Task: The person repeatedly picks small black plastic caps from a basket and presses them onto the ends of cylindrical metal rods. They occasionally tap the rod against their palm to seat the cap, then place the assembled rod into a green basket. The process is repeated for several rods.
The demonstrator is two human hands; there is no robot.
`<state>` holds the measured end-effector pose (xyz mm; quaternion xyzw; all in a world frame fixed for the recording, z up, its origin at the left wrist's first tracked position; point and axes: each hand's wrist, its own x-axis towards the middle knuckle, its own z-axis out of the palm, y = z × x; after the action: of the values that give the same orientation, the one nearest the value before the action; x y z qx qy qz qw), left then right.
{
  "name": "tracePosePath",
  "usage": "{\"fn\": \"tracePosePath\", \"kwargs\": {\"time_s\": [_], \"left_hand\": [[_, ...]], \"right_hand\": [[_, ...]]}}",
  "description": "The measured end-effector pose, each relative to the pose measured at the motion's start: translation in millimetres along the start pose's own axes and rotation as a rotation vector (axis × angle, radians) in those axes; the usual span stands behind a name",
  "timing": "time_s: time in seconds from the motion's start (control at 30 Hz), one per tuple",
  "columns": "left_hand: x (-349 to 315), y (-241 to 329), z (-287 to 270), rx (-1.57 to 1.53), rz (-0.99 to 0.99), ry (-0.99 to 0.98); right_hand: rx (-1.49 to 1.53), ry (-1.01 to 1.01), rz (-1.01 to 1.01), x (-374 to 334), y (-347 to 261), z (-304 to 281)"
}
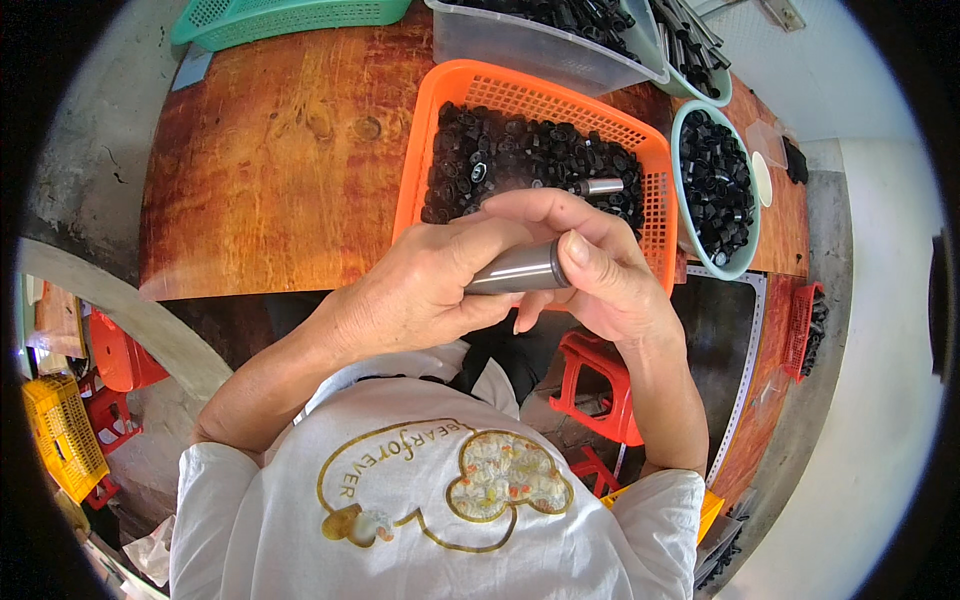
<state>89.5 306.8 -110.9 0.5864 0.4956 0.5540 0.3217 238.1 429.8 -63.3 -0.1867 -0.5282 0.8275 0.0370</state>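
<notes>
A shiny dark-grey cylindrical tube (518,270) lies nearly level between my hands, over the front edge of the orange basket (424,130). My left hand (425,278) is wrapped round its left part, hiding that end. At the other end, my right hand (615,280) has its thumb pressed against the rim and its fingers curled behind. Whether a small part sits under that thumb is hidden. Beyond the hands, the basket holds many small black plastic pieces (540,145). Among them rests a short silver-and-black cylinder (602,186).
A light-blue bowl (682,190) of black pieces stands right of the basket. Behind are a clear plastic bin (520,45), a bowl of dark tubes (695,60) and a green basket (290,25). A red stool (600,385) stands below the wooden table (270,170).
</notes>
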Motion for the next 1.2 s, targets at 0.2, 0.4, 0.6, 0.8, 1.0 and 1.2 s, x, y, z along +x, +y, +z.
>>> {"fn": "tracePosePath", "kwargs": {"time_s": [0.2, 0.4, 0.6, 0.8, 1.0, 1.2], "left_hand": [[1, 6, -2, 0.109, 0.009, -0.043], [5, 9, -4, 0.132, -0.041, -0.088], [21, 7, -10, -0.239, -0.257, 0.003], [32, -10, -40, -1.214, -0.346, 0.252], [31, -18, -31, -1.124, -0.307, 0.286], [17, -16, -18, -1.066, -0.257, 0.128]], "right_hand": [[-0.021, 0.001, -0.053, -3, 10, 5], [-0.018, 0.063, -0.064, -6, 9, 9], [0.002, 0.231, -0.183, 5, 14, -2], [0.124, 0.102, -0.586, -24, -11, 13], [0.333, -0.291, -0.543, -77, -26, 74], [0.332, -0.205, -0.634, -84, -33, 87]]}}
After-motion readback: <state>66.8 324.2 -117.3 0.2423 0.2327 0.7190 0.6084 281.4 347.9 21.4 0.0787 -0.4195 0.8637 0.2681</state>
